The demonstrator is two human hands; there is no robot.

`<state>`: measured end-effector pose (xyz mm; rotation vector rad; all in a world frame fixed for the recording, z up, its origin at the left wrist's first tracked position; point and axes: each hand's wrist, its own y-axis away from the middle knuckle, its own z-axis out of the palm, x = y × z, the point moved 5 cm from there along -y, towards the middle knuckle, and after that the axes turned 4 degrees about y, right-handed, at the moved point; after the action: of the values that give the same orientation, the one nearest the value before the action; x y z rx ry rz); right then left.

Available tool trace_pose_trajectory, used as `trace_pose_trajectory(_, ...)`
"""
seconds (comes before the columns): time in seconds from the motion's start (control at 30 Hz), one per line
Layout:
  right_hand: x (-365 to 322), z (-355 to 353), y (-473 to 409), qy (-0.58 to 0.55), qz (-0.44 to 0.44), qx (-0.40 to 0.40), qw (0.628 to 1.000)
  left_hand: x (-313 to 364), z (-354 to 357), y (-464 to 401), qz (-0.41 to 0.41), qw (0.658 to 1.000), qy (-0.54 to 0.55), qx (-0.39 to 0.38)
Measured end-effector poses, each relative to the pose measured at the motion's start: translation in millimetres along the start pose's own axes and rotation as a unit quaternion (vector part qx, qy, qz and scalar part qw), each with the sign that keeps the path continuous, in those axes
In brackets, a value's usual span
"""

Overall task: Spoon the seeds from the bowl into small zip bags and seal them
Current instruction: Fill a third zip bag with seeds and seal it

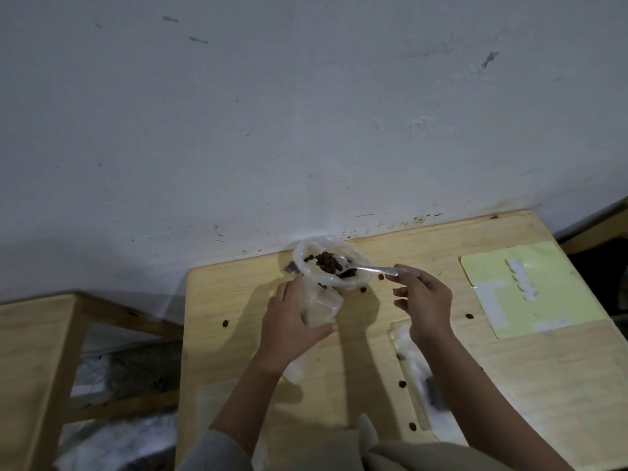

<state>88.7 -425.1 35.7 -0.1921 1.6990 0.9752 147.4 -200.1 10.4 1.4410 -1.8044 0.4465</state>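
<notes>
A clear plastic bowl of dark brown seeds stands at the far edge of the wooden table, against the wall. My left hand grips a small clear zip bag just in front of the bowl, its mouth facing up. My right hand pinches the handle of a clear plastic spoon. The spoon's tip lies in the bowl among the seeds.
A filled zip bag lies on the table under my right forearm. A yellow-green sheet with white labels sits at the right. Several loose seeds dot the tabletop. A second wooden table stands to the left.
</notes>
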Motion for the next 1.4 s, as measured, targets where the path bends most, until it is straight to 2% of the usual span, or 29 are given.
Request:
trace_pose_trajectory(0.03, -8.8, -14.4, 12.0, -0.014, -0.029, -0.005, 0.999, 13.2, 0.0, 6.4, 0.017, 1.000, -0.009, 0.000)
trace_pose_trajectory(0.27, -26.4, -4.5, 23.4, 0.063, -0.176, -0.057, 0.981, 7.5, -6.6, -5.4, -0.003, 0.999, -0.019, 0.036)
trace_pose_trajectory(0.53, -11.9, 0.9, 7.7, 0.039, -0.132, -0.004, 0.990, 19.1, -10.5, 8.5, 0.013, 0.993, 0.024, 0.117)
trace_pose_trajectory(0.63, 1.4, 8.3, -1.4, 0.052, -0.100, -0.005, 0.994, 21.7, -13.7, 12.6, 0.015, 0.986, 0.072, 0.147)
trace_pose_trajectory(0.8, 20.0, 19.0, -15.5, 0.110, -0.057, -0.036, 0.992, 25.6, -14.6, 13.2, 0.035, 0.984, 0.075, 0.159)
trace_pose_trajectory(0.87, 20.8, 17.4, -17.1, 0.189, -0.073, -0.026, 0.979, 27.6, -15.3, 14.0, 0.035, 0.982, 0.079, 0.166)
trace_pose_trajectory(0.93, 12.6, 13.0, -8.9, 0.269, -0.150, 0.016, 0.951, 28.9, -16.2, 15.6, 0.035, 0.979, 0.086, 0.183)
trace_pose_trajectory(0.97, 4.9, 11.0, -0.1, 0.275, -0.198, 0.028, 0.940, 29.9, -17.1, 17.0, 0.035, 0.975, 0.094, 0.197)
trace_pose_trajectory(1.03, -8.1, 10.2, 16.6, 0.234, -0.254, -0.007, 0.938, 32.8, -19.4, 19.9, 0.026, 0.968, 0.118, 0.222)
trace_pose_trajectory(1.1, -17.1, 16.5, 33.4, 0.177, -0.239, -0.119, 0.948, 38.7, -21.4, 23.7, 0.012, 0.964, 0.141, 0.226)
trace_pose_trajectory(1.2, -24.0, 26.0, 57.7, 0.125, -0.212, -0.252, 0.936, 51.8, -25.3, 30.5, 0.016, 0.961, 0.170, 0.216)
trace_pose_trajectory(1.33, -32.5, 27.4, 82.1, 0.086, -0.231, -0.288, 0.925, 66.1, -25.0, 40.0, 0.039, 0.966, 0.186, 0.173)
trace_pose_trajectory(1.4, -37.7, 22.1, 88.8, 0.042, -0.235, -0.271, 0.933, 72.8, -26.6, 47.9, 0.053, 0.968, 0.194, 0.150)
